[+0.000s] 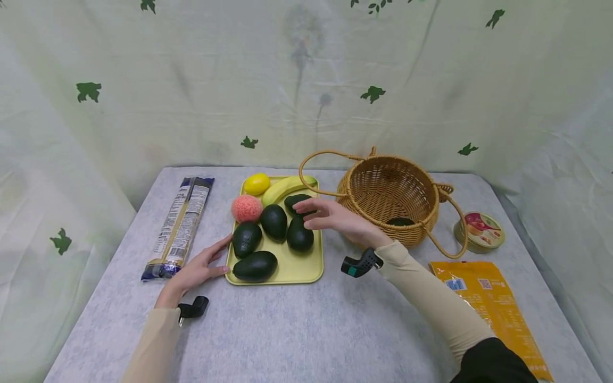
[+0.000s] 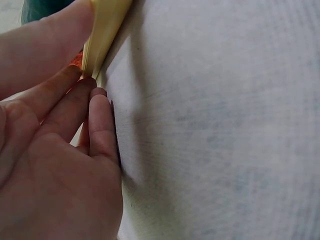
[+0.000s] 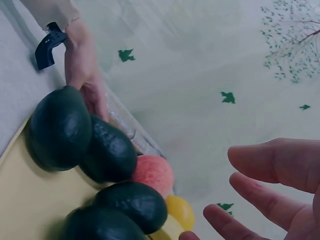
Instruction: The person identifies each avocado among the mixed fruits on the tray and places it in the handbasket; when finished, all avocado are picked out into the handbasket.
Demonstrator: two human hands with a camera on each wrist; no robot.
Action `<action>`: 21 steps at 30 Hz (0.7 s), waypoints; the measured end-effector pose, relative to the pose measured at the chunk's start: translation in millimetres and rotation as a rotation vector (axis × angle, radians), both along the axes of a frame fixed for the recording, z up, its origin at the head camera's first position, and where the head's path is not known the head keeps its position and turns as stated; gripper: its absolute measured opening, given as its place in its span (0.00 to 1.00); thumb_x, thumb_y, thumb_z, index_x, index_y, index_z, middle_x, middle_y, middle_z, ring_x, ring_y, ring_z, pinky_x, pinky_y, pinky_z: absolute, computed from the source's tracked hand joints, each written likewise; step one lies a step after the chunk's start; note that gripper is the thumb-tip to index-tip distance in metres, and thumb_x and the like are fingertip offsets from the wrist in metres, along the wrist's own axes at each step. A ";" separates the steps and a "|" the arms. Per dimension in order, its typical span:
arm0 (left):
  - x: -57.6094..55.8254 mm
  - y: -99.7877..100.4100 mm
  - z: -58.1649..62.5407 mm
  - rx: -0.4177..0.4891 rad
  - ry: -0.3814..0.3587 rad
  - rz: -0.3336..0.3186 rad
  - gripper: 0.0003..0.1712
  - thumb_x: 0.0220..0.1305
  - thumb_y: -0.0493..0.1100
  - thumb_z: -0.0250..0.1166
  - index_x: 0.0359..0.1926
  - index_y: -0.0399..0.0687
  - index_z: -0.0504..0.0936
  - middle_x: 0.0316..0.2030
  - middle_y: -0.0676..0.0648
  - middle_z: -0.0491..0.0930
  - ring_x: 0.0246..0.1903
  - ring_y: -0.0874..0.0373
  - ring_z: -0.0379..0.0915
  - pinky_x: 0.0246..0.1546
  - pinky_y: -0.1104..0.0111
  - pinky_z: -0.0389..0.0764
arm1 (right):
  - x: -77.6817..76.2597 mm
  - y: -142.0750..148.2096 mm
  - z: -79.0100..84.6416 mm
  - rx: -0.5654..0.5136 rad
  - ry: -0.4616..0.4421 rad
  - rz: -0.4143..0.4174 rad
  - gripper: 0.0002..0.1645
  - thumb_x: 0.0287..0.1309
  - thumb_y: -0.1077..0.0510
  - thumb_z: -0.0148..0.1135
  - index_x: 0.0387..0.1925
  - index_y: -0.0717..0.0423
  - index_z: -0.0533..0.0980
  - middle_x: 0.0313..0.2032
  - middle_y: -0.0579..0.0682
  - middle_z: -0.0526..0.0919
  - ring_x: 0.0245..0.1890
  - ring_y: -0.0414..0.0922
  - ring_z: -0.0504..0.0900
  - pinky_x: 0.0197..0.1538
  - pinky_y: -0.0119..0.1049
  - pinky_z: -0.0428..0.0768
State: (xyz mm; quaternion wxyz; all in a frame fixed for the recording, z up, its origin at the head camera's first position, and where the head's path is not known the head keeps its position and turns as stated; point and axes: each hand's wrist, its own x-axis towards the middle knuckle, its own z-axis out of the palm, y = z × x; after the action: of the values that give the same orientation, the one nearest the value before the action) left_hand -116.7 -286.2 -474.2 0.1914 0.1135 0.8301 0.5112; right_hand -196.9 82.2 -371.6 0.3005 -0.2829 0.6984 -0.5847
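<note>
A yellow tray (image 1: pixel 292 266) bears several dark green avocados (image 1: pixel 256 266), a banana (image 1: pixel 282 187), a lemon (image 1: pixel 257 184) and a round pink fruit (image 1: pixel 246 208). My left hand (image 1: pixel 201 270) rests against the tray's left edge, fingers extended; in the left wrist view its fingertips touch the tray wall (image 2: pixel 102 37). Above the tray's right side hovers my right hand (image 1: pixel 342 219), its fingers parted and nothing between them. It partly covers an avocado (image 1: pixel 297 202) behind it. In the wicker basket (image 1: pixel 349 186) to the right lies a dark green fruit, probably an avocado (image 1: pixel 400 221).
Left of the tray lies a long blue-and-silver packet (image 1: pixel 177 229). A round tin (image 1: pixel 479 232) stands right of the basket, whose looped handles (image 1: pixel 450 252) spread out to both sides. Near the right front lies an orange pouch (image 1: pixel 503 314), partly behind my right sleeve. A patterned curtain hangs behind the table.
</note>
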 end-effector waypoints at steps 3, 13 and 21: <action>0.1 -0.1 -0.3 0.003 -0.004 0.001 0.46 0.63 0.40 0.64 0.75 0.42 0.48 0.73 0.38 0.44 0.70 0.39 0.39 0.67 0.47 0.46 | 0.9 -4.7 -6.8 0.038 0.025 -0.018 0.29 0.64 0.63 0.58 0.66 0.59 0.66 0.66 0.58 0.65 0.63 0.61 0.64 0.61 0.45 0.69; -0.4 -1.1 -2.5 0.035 0.031 -0.022 0.45 0.63 0.39 0.64 0.75 0.41 0.48 0.73 0.37 0.44 0.71 0.40 0.37 0.58 0.88 0.52 | -0.1 -11.5 -28.7 0.201 0.054 -0.049 0.34 0.59 0.58 0.64 0.67 0.52 0.66 0.69 0.50 0.59 0.67 0.57 0.57 0.65 0.52 0.62; 0.8 -0.1 -1.3 0.026 0.039 -0.020 0.45 0.64 0.39 0.63 0.75 0.40 0.48 0.73 0.37 0.44 0.71 0.39 0.37 0.60 0.86 0.53 | -3.0 -16.2 -39.4 0.216 0.162 0.021 0.36 0.57 0.58 0.66 0.67 0.53 0.66 0.68 0.52 0.59 0.68 0.49 0.55 0.67 0.51 0.59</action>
State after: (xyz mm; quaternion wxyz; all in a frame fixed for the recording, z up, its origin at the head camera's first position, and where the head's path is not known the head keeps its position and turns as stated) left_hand -115.9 -286.3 -475.4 0.1786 0.1343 0.8259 0.5177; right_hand -199.9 66.0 -411.1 0.2779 -0.3026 0.7761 -0.4783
